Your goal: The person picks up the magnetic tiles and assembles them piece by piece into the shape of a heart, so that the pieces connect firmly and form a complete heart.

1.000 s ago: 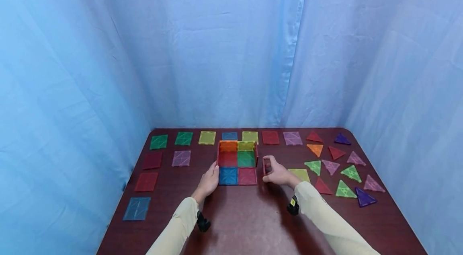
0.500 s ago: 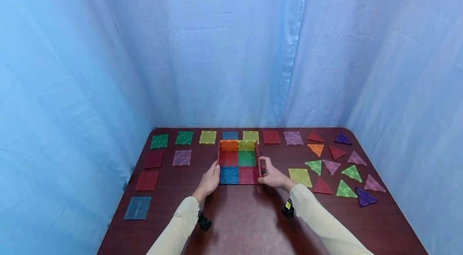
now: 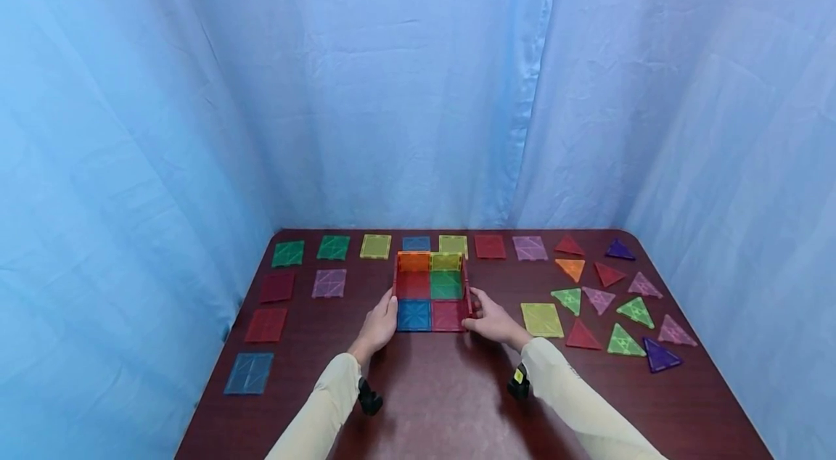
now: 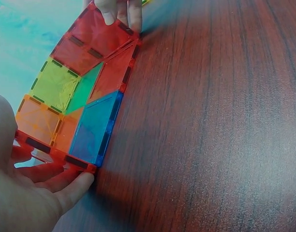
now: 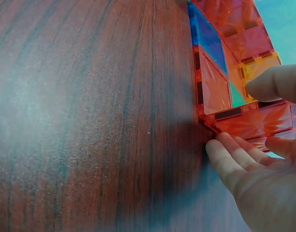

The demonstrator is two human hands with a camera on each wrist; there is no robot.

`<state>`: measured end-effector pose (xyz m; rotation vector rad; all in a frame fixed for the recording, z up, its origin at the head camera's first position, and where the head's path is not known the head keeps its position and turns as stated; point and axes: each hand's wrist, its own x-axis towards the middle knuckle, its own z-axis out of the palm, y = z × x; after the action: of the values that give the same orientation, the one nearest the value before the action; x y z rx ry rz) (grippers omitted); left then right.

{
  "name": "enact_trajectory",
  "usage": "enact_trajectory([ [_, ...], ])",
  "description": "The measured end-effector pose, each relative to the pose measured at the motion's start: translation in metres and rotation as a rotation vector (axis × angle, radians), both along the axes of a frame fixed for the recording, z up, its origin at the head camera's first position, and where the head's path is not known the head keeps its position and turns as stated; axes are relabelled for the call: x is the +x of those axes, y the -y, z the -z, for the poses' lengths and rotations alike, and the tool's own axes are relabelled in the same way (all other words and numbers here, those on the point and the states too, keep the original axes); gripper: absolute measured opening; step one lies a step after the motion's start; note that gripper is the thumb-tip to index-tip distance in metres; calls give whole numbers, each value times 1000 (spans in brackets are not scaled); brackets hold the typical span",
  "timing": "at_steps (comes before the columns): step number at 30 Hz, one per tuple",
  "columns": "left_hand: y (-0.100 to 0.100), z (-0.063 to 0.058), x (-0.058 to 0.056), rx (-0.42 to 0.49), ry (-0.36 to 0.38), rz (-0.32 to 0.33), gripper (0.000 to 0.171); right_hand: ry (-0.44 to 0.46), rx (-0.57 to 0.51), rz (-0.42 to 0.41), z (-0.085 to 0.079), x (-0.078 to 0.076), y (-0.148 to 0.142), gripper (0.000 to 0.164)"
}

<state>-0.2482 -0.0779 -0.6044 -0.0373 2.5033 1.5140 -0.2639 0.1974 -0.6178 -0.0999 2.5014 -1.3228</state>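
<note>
Translucent magnetic tiles form a low box with an open front at the table's middle. Its floor shows a blue tile (image 3: 414, 315) and a pinkish-red tile (image 3: 448, 315) in front, a red and a green tile (image 3: 445, 284) behind. An orange tile (image 3: 414, 262) and a yellow tile (image 3: 445, 262) stand upright at the back. My left hand (image 3: 377, 324) rests its fairly straight fingers against the outside of the red left wall (image 4: 56, 152). My right hand (image 3: 494, 320) holds the front red tile (image 5: 257, 121) of the right wall, one digit over its top edge, the others outside.
Several square tiles lie flat along the back and left, among them a light blue tile (image 3: 249, 374) and a purple tile (image 3: 329, 284). A yellow square (image 3: 541, 320) lies right of the right hand, near several triangles, including a dark purple triangle (image 3: 661, 356). Blue curtains (image 3: 418, 83) surround the table.
My right hand has moved left with a red tile, which now stands against the box's right front edge, in line with the wall. The left hand stays at the left wall.
</note>
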Motion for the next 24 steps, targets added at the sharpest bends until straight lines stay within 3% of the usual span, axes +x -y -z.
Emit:
enact_trajectory([
  [7,-2,1,-4,-35,-41,11,57,-28,4,-11,1,0,-3,79],
  [15,-3,1,-6,-12,-50,1,60,-31,-26,-27,-1,2,-7,79],
  [20,6,1,6,-93,-82,-16,55,-5,-20,-33,-1,5,-9,78],
  [24,33,4,22,-243,-222,-54,42,-2,-31,-31,2,8,-8,79],
])
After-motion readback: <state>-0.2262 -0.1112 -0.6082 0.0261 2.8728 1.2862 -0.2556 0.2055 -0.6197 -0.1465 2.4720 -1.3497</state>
